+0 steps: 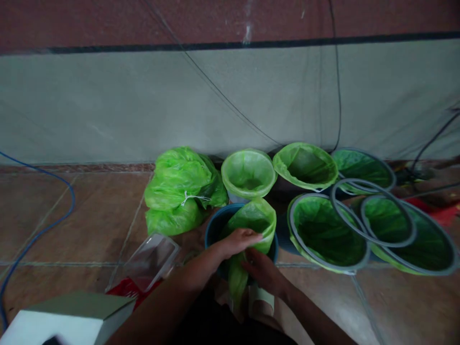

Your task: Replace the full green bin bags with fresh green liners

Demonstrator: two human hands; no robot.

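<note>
A blue bin [212,229] stands on the floor right in front of me, with a green plastic bag [253,218] partly pulled over its far rim. My left hand [237,240] rests on top of the bag, fingers curled over its edge. My right hand [263,271] grips the bag's loose lower part, which hangs down over the bin's near side.
A tied full green bag [181,189] lies to the left. Several bins lined with green bags [248,173] stand behind and to the right, some with grey rings [372,212] on them. A clear plastic box [153,258] and a cardboard box [72,316] sit at the lower left. A blue cable [39,230] crosses the floor.
</note>
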